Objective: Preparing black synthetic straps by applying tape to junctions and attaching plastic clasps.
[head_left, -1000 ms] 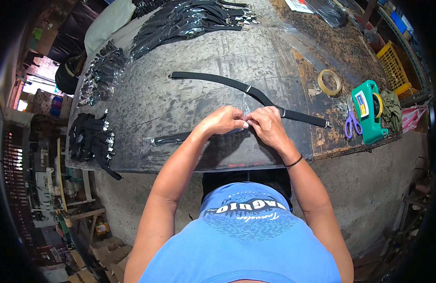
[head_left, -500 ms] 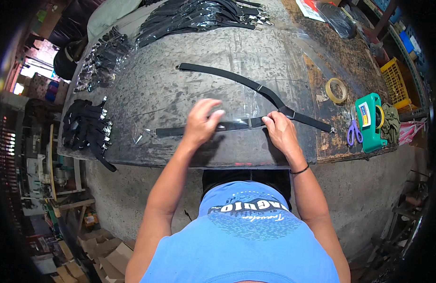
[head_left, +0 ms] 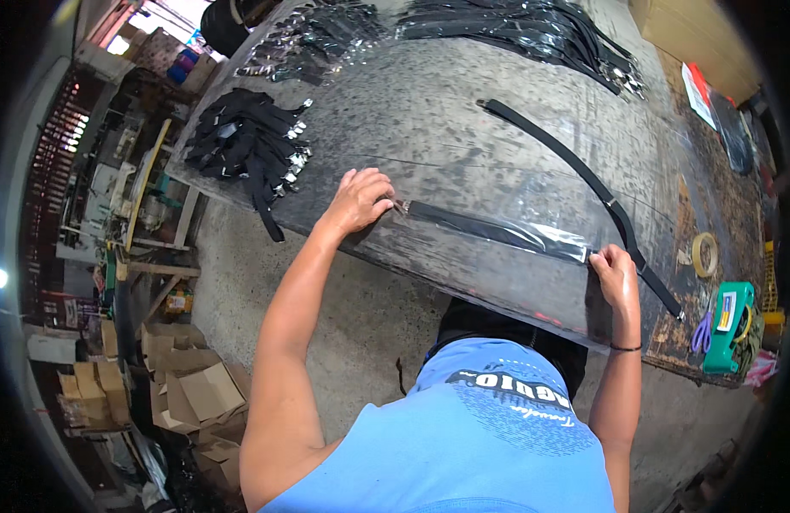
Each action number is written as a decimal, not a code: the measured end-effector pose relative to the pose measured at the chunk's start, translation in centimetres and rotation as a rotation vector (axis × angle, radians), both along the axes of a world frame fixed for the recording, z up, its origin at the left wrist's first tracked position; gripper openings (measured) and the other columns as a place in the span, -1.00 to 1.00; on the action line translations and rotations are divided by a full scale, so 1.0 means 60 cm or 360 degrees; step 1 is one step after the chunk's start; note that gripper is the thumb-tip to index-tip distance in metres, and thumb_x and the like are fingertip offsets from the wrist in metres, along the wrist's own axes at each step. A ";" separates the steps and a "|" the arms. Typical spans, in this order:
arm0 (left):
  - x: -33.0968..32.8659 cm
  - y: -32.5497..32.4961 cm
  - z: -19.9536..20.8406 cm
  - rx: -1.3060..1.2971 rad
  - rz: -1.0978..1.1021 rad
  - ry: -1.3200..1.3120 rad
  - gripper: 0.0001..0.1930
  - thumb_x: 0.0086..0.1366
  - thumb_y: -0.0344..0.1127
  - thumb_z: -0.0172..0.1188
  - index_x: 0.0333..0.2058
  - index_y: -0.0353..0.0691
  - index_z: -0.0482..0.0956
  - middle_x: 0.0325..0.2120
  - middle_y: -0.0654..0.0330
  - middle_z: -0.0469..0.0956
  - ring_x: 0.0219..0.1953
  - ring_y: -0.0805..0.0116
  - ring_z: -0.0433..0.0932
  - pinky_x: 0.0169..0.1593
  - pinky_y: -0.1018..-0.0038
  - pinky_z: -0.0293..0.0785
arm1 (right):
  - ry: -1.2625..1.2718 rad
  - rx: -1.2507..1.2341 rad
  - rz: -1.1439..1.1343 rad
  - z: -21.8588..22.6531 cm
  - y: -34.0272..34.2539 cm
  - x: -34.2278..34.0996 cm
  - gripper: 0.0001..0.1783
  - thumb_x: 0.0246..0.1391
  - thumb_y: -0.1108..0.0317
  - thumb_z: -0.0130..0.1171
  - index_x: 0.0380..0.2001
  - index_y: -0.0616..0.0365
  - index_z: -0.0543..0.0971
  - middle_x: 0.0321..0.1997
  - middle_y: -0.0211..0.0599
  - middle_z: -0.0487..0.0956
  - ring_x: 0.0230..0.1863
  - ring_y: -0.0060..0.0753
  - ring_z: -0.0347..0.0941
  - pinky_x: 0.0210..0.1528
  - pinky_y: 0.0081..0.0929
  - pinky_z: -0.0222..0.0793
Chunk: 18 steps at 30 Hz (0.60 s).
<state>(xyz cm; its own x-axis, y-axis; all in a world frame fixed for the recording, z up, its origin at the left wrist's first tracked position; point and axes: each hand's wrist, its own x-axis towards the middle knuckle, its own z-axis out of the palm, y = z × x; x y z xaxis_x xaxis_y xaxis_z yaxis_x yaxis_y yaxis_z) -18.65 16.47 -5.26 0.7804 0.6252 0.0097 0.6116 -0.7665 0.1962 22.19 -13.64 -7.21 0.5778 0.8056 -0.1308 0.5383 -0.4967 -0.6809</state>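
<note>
A flat black elastic strap (head_left: 489, 229) lies along the near side of the table, with clear plastic (head_left: 559, 244) over its right part. My left hand (head_left: 360, 201) is closed at the strap's left end, fingers curled and thumb against the small metal clip (head_left: 402, 206). At the other end my right hand (head_left: 615, 272) pinches the end of the plastic-covered strap between thumb and fingers. Beyond lies a black suspender strap (head_left: 574, 167) in a curve, with metal fittings; its lower end passes behind my right hand to a clip (head_left: 680, 316).
Black straps with metal clips form a pile (head_left: 241, 137) at the left, and plastic-wrapped bundles (head_left: 514, 34) lie at the back. On the right are a tape roll (head_left: 704, 255), a green tape dispenser (head_left: 727, 329) and purple scissors (head_left: 702, 333). Cardboard boxes (head_left: 202, 389) sit on the floor.
The view has turned left. My left hand has shifted to the clip at the strap's left end. My right hand has moved to the right end of the plastic-covered strap.
</note>
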 end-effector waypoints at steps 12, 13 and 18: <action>-0.047 0.021 -0.008 0.0153 -0.0115 -0.0191 -0.61 0.12 -0.10 0.31 -0.09 -0.09 0.54 0.10 0.11 0.42 0.24 -0.03 0.29 0.24 0.12 0.24 | 0.0456 -0.0027 -0.0123 0.017 0.007 -0.002 -0.75 0.03 0.27 0.17 -0.55 0.21 0.43 -0.64 -0.51 0.34 -0.62 -0.65 0.23 -0.58 -0.54 0.17; -0.049 0.019 -0.009 0.0251 -0.0164 -0.0239 -0.65 0.13 -0.15 0.31 -0.12 -0.09 0.54 0.09 0.11 0.42 0.22 -0.03 0.31 0.23 0.13 0.26 | 0.0474 -0.0044 -0.0142 0.022 0.007 -0.003 -0.75 0.03 0.27 0.17 -0.56 0.20 0.42 -0.64 -0.51 0.33 -0.62 -0.65 0.23 -0.59 -0.54 0.17; -0.067 0.013 -0.018 0.0294 -0.0191 -0.0318 -0.81 0.11 -0.26 0.30 -0.32 -0.12 0.53 0.03 0.12 0.45 0.20 0.00 0.34 0.18 0.16 0.29 | 0.0505 -0.0101 -0.0158 0.031 0.010 -0.007 -0.75 0.05 0.26 0.15 -0.57 0.16 0.40 -0.65 -0.53 0.31 -0.64 -0.66 0.23 -0.61 -0.57 0.17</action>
<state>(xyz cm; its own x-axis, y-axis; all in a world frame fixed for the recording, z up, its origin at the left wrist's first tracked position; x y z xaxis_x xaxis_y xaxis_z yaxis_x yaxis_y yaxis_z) -22.68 17.24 -6.37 0.8198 0.5018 0.2758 0.4776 -0.8649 0.1540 21.79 -13.05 -5.38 0.5756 0.7318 -0.3649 0.2509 -0.5828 -0.7729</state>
